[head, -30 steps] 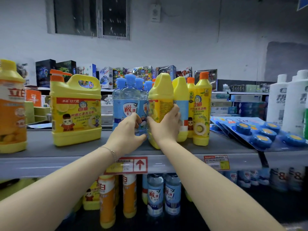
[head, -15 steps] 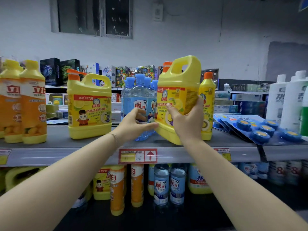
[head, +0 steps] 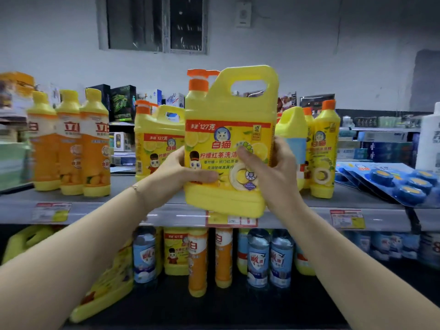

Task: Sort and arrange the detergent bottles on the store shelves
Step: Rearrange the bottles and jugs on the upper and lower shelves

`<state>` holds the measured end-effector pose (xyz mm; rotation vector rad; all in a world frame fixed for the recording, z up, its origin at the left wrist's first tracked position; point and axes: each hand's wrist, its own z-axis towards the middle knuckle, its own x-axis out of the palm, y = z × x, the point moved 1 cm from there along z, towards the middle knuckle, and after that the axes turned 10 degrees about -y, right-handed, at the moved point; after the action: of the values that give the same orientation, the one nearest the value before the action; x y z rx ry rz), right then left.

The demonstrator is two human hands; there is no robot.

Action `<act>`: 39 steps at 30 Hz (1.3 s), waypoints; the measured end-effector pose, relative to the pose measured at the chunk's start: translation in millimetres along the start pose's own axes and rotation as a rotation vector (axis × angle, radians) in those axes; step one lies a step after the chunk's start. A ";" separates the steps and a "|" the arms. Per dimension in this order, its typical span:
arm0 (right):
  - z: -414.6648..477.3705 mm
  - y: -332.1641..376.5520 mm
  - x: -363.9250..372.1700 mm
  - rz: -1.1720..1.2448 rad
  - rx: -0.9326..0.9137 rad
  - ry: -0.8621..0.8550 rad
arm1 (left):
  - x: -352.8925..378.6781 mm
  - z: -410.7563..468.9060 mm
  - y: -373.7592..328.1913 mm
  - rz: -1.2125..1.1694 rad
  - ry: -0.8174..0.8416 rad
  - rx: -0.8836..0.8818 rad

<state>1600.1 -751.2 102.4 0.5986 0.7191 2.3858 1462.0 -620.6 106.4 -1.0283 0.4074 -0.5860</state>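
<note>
A big yellow detergent jug (head: 228, 120) with an orange pump and a handle is held up in front of the grey shelf (head: 114, 208), its label facing me. My left hand (head: 176, 172) grips its lower left side, thumb across the label. My right hand (head: 269, 172) grips its right side, thumb on the label. A matching jug (head: 157, 141) stands on the shelf just behind and to the left. Three orange bottles (head: 71, 144) stand further left. Slim yellow bottles (head: 321, 151) stand to the right.
Blue toilet-cleaner blister cards (head: 392, 179) lie on the shelf at the right, with a white bottle (head: 431, 144) behind them. The lower shelf holds blue bottles (head: 269, 258), orange bottles (head: 197, 260) and a tipped yellow jug (head: 107, 284). Boxed goods line the back.
Both hands have lifted the jug off the shelf and turned it so its front label faces me. The view has shifted left, hiding the blue bottles on the shelf.
</note>
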 end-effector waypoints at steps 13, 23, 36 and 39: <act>-96.3 -59.9 37.4 0.009 0.239 0.502 | -86.5 -120.0 85.2 0.196 -0.254 0.020; -150.3 -153.6 45.8 -0.300 0.460 0.474 | -119.4 -122.0 192.3 0.378 -0.262 -0.170; -163.6 -235.7 58.7 -0.507 0.449 0.486 | -124.0 -104.5 258.2 0.478 -0.300 -0.176; -160.3 -237.3 58.3 -0.631 0.332 0.393 | -123.0 -106.3 268.7 0.466 -0.373 -0.205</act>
<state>1560.7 -606.7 -148.5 -0.0035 1.2723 1.8088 1375.7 -511.3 -175.1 -1.1626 0.3632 0.0695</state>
